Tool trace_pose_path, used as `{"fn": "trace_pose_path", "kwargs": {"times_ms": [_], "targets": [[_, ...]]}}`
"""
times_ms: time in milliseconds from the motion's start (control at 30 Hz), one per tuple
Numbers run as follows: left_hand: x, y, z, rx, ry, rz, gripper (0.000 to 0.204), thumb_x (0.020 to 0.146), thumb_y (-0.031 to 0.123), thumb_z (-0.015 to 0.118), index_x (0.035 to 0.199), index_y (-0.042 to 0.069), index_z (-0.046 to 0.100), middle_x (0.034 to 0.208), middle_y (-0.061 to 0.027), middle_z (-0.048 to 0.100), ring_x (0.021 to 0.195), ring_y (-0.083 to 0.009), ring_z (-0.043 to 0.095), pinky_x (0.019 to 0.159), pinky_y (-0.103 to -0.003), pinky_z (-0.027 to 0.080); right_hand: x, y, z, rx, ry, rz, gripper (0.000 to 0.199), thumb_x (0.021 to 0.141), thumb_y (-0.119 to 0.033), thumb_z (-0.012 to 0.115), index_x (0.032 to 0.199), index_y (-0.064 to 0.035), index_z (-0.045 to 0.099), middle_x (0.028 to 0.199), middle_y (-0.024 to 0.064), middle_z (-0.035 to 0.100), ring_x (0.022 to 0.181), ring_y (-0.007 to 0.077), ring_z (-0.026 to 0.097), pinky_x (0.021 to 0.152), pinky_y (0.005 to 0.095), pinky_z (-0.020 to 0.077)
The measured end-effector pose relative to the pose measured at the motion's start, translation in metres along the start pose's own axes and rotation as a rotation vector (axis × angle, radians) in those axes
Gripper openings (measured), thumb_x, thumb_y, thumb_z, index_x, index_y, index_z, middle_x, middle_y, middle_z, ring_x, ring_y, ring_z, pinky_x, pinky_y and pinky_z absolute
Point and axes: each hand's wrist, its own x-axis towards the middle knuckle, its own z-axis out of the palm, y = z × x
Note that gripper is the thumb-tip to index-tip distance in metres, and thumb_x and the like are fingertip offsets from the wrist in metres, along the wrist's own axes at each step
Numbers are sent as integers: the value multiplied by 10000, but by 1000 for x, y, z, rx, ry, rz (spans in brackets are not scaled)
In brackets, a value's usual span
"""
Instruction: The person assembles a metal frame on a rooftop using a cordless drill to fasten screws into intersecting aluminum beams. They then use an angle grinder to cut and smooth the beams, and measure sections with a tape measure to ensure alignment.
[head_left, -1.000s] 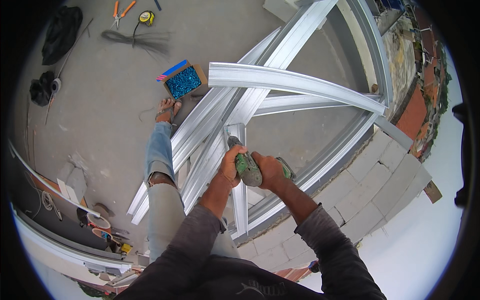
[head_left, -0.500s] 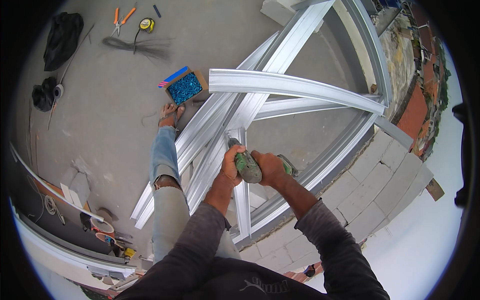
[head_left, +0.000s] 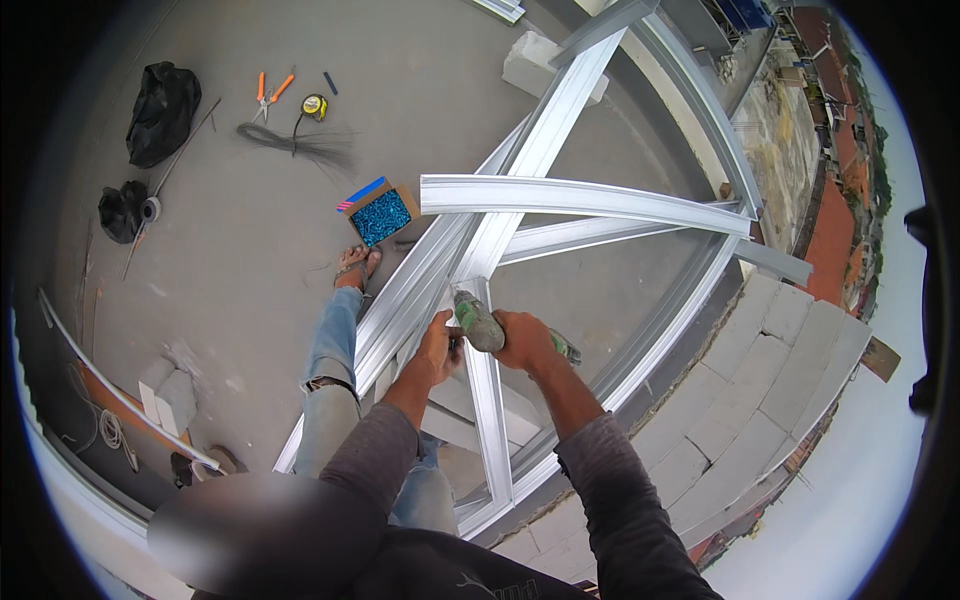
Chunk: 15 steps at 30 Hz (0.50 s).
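My right hand (head_left: 524,343) is wrapped round the handle of a green and grey cordless drill (head_left: 478,322). The drill's nose points away from me, over the joint of the silvery metal channels (head_left: 483,400). Close by on the left, my left hand (head_left: 437,346) is closed, its fingers curled beside the drill body. A small dark shape shows under those fingers, too hidden to name. Beyond my hands, a long curved channel (head_left: 580,200) lies across the other channels. A cardboard box (head_left: 410,197) of blue screws (head_left: 381,218) sits by my foot.
Far left on the grey floor lie orange-handled snips (head_left: 268,98), a tape measure (head_left: 314,107), a bundle of thin wire (head_left: 295,143) and black bags (head_left: 164,115). A pale block (head_left: 530,65) supports the frame's far end. A low block wall (head_left: 745,380) runs along the right.
My left hand has come off the drill body and moved left beside it. My right hand keeps its grip on the drill. The whole view has shifted slightly.
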Motion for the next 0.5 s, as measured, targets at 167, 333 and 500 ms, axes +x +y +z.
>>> {"fn": "trace_pose_path", "kwargs": {"times_ms": [167,333,500], "targets": [[-29,-21,-28,485,240,110,317,1012,144,511,1259,-23,617,1053,-87,688,814,-133,599,788,-269,512,-66,28,13,539,180,-72,376,794,-239,821,1104,-66,697,1016,160,757,964,356,738,832,436,566],[-62,-4,-20,418,4,227,447,1035,82,604,1459,15,479,1252,-120,697,879,-89,551,767,-240,470,-150,21,44,1014,-97,269,369,878,-167,778,1224,-69,693,891,19,679,801,150,646,732,347,524],[-86,-4,-25,229,-98,188,410,983,116,726,1358,41,578,1147,-62,723,860,-84,614,740,-237,513,-193,2,62,1389,-63,224,387,879,-53,719,1261,-32,661,847,-4,626,743,89,593,710,271,498]]}}
